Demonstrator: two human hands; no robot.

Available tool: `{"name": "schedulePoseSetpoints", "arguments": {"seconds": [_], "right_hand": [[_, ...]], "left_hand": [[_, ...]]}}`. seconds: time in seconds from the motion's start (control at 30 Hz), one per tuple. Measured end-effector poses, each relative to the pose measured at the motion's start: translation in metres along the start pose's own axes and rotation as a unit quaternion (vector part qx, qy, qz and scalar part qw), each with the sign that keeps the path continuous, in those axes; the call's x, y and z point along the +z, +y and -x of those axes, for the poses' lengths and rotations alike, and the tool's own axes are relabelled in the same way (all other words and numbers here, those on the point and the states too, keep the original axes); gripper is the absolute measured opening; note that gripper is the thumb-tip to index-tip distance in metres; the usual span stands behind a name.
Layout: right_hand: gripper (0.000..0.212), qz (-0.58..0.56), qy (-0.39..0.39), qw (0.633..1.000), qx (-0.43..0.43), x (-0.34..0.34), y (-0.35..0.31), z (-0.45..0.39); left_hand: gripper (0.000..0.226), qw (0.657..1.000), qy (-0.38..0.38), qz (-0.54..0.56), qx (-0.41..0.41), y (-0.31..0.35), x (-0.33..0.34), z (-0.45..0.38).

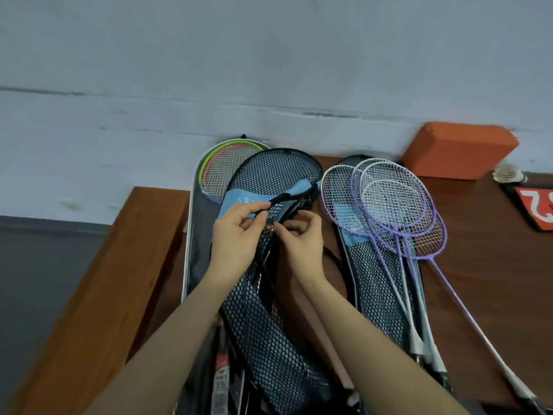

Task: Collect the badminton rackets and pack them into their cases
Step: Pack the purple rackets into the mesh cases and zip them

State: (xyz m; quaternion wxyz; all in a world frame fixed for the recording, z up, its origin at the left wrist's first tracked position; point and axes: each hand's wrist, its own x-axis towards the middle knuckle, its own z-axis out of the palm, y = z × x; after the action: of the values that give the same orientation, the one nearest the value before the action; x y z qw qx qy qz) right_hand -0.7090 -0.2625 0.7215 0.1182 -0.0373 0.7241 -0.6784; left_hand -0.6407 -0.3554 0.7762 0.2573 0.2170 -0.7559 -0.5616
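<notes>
A black mesh racket case with a light blue patch lies lengthwise on the wooden table. My left hand pinches its edge near the head end. My right hand grips the same edge just beside it. Under the case lies an open grey case holding a green and orange racket. To the right, several purple and white rackets rest on a second mesh case.
An orange foam block stands against the pale wall at the back right. A shuttlecock and a red and black card lie at the far right. The table's left edge drops to a dark floor.
</notes>
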Motion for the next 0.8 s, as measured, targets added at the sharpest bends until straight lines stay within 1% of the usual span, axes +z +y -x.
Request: {"name": "schedulePoseSetpoints", "arguments": {"seconds": [0.13, 0.2, 0.27, 0.37, 0.47, 0.57, 0.6, 0.67, 0.73, 0.8], "right_hand": [[0.033, 0.0, -0.002, 1.0, 0.003, 0.014, -0.005, -0.001], [0.028, -0.003, 0.001, 1.0, 0.0, 0.01, -0.007, -0.001], [0.028, 0.014, 0.001, 1.0, -0.016, 0.0, -0.01, 0.0], [0.031, 0.11, -0.004, 0.99, -0.092, -0.015, -0.017, 0.0], [0.039, 0.181, 0.009, 0.967, -0.18, -0.027, -0.03, -0.003], [0.042, 0.26, 0.022, 0.921, -0.288, -0.04, -0.045, -0.008], [0.043, 0.286, 0.027, 0.905, -0.313, -0.044, -0.05, -0.01], [0.045, 0.319, 0.043, 0.885, -0.336, -0.053, -0.061, -0.017], [0.045, 0.324, 0.064, 0.879, -0.343, -0.06, -0.07, -0.023], [0.045, 0.312, 0.079, 0.878, -0.355, -0.065, -0.079, -0.027]], "left_hand": [[0.019, 0.999, 0.012, -0.026, 0.015, -0.002, -0.013, -0.008], [0.019, 0.998, 0.022, -0.056, 0.028, -0.008, -0.021, -0.013], [0.02, 0.994, 0.011, -0.095, 0.043, -0.015, -0.026, -0.015], [0.022, 0.987, -0.012, -0.145, 0.073, -0.025, -0.024, -0.015], [0.023, 0.984, -0.003, -0.146, 0.104, -0.024, -0.019, -0.019], [0.033, 0.978, -0.005, -0.157, 0.134, -0.015, -0.017, -0.028], [0.04, 0.977, -0.023, -0.164, 0.131, -0.012, -0.016, -0.03], [0.057, 0.974, -0.095, -0.175, 0.112, -0.005, -0.012, -0.032], [0.07, 0.962, -0.165, -0.186, 0.116, 0.001, -0.004, -0.03], [0.076, 0.951, -0.178, -0.207, 0.148, 0.004, 0.003, -0.027]]}}
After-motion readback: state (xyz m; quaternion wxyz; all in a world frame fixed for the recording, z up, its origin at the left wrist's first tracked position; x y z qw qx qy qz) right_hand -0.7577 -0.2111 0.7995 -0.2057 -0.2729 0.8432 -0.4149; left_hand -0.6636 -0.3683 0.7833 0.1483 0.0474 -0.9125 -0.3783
